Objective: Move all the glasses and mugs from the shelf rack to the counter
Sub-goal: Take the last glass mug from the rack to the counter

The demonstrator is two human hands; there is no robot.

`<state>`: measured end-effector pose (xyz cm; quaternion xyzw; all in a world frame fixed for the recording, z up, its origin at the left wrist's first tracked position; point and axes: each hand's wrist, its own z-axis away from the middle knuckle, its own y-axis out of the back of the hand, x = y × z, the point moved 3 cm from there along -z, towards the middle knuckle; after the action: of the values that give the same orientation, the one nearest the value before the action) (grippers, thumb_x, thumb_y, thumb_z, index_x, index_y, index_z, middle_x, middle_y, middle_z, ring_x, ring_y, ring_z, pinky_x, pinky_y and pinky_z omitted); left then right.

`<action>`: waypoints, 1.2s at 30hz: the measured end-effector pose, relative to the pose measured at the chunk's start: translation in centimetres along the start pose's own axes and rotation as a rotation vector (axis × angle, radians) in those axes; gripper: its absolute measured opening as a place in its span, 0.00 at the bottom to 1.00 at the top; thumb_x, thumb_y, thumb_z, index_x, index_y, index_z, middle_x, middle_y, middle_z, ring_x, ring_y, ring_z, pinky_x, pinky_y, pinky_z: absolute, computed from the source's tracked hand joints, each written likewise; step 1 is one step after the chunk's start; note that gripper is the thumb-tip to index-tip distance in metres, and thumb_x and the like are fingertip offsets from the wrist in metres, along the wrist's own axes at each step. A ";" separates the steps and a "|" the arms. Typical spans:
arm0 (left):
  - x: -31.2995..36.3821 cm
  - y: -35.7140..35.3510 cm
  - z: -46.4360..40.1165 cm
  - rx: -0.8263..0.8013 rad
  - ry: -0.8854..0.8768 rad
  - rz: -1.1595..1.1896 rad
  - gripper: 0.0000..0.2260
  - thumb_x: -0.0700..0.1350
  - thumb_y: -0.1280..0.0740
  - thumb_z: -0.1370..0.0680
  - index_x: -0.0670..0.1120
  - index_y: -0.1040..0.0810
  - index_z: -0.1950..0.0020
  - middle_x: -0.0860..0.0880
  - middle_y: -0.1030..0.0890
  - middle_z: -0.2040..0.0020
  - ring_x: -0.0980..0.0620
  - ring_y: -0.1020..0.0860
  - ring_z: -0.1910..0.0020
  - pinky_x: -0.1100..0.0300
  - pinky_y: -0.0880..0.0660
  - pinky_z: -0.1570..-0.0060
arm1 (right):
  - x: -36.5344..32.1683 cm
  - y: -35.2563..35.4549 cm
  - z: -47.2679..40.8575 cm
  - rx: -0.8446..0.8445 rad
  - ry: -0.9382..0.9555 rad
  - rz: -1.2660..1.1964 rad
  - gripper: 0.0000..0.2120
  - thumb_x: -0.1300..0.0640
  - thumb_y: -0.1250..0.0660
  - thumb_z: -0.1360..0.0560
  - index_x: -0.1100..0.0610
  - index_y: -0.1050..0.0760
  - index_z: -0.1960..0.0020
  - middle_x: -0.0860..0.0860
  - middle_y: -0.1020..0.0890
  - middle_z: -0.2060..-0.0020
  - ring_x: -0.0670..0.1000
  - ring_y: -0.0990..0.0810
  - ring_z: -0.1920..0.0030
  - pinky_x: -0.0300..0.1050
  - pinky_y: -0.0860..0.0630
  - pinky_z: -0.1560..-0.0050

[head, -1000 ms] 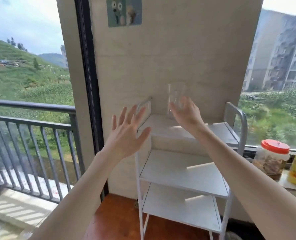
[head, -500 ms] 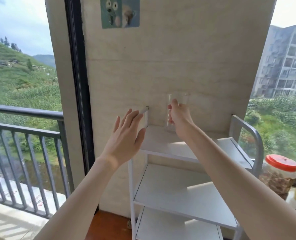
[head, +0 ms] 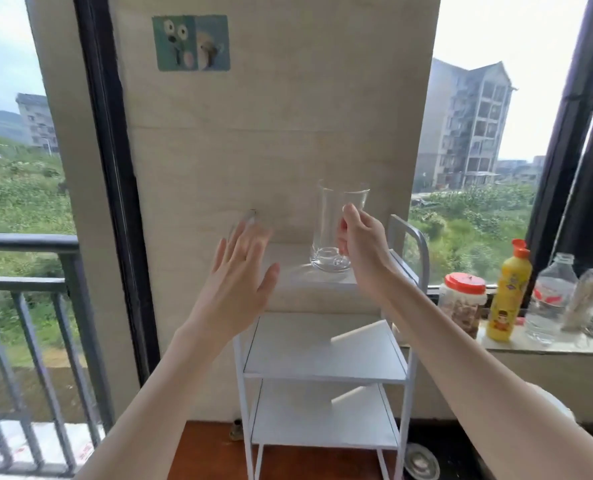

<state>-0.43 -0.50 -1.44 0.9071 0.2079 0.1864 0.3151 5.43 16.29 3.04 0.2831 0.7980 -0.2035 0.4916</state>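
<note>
While right hand [head: 362,249] grips glass [head: 333,230], fingers [head: 352,216] wrapping its right side

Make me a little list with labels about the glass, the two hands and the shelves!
glass: clear, upright glass on the top shelf of the white rack
right hand: right hand gripping the glass from its right side
left hand: left hand open, fingers spread, holding nothing
lower shelves: bare
windowsill: red-lidded jar, yellow bottle

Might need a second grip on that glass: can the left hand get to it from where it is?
Probably yes. The left hand is open beside the glass on the rack's top shelf, with only bare shelf between them. The right hand grips its right side, leaving the left side free.
</note>
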 end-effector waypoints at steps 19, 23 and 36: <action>23.6 -3.0 13.1 -0.252 -0.334 0.377 0.24 0.47 0.39 0.22 0.44 0.40 0.27 0.41 0.40 0.26 0.41 0.45 0.26 0.41 0.46 0.29 | -5.2 25.9 29.1 0.499 -0.141 0.093 0.15 0.57 0.43 0.25 0.53 0.37 0.71 0.44 0.37 0.82 0.46 0.40 0.75 0.42 0.43 0.70; 33.2 -4.2 16.2 -0.311 -0.397 0.442 0.25 0.48 0.39 0.22 0.44 0.40 0.27 0.41 0.40 0.26 0.40 0.44 0.26 0.42 0.47 0.29 | -7.6 34.6 36.6 0.684 -0.159 0.135 0.14 0.58 0.41 0.28 0.52 0.35 0.72 0.44 0.34 0.83 0.45 0.38 0.76 0.43 0.42 0.69; 69.0 -4.4 34.3 -0.564 -0.721 0.740 0.25 0.51 0.44 0.21 0.46 0.44 0.25 0.45 0.43 0.24 0.46 0.51 0.24 0.48 0.52 0.27 | -15.8 59.8 66.0 1.099 -0.211 0.267 0.15 0.58 0.41 0.26 0.54 0.39 0.71 0.45 0.40 0.78 0.45 0.42 0.75 0.41 0.43 0.70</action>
<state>72.79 19.84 -15.06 0.8065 -0.3004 0.0116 0.5092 94.25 17.78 -14.17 0.5732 0.4791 -0.5517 0.3709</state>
